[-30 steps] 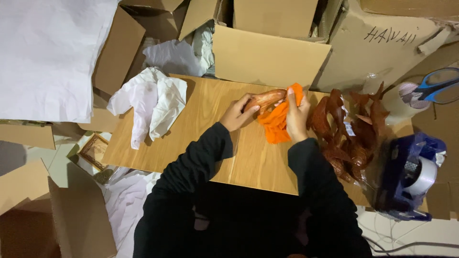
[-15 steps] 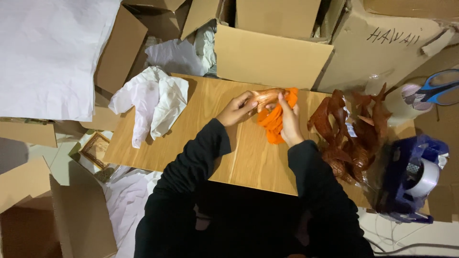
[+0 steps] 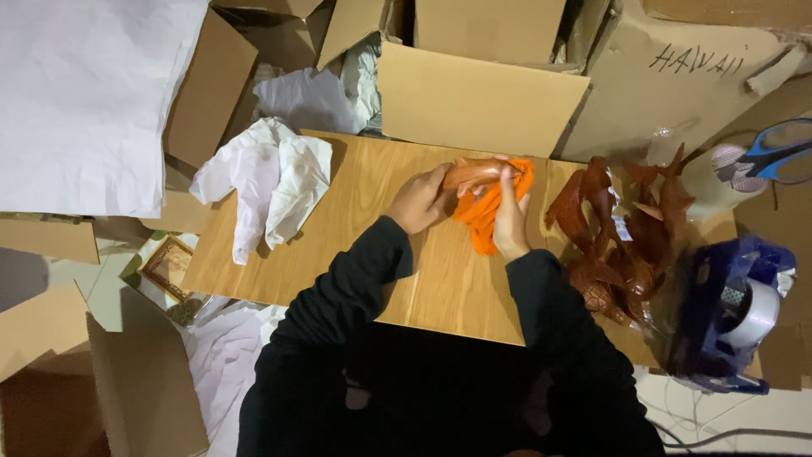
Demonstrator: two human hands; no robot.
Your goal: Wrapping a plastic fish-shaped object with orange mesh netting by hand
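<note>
Over the middle of a wooden surface [image 3: 372, 254], a person's left hand [image 3: 416, 201] closes its grip on one end of a small brown carving [image 3: 472, 173], while the right hand [image 3: 510, 222] pinches an orange cloth [image 3: 488, 211] around the other end, the piece held just above the board. The carving looks smooth and narrow, so it could slip out of the cloth and knock against the surface if the right grip bunches only fabric; a sideways elbow could also topple the carved pile [image 3: 622, 233] standing near the right forearm, and thin fins there look liable to snap. Against the frame a second earlier, the cloth has been drawn up from below the carving to wrap its end, and the right hand has turned upright; the white paper [image 3: 266, 182] at left lies unchanged.
</note>
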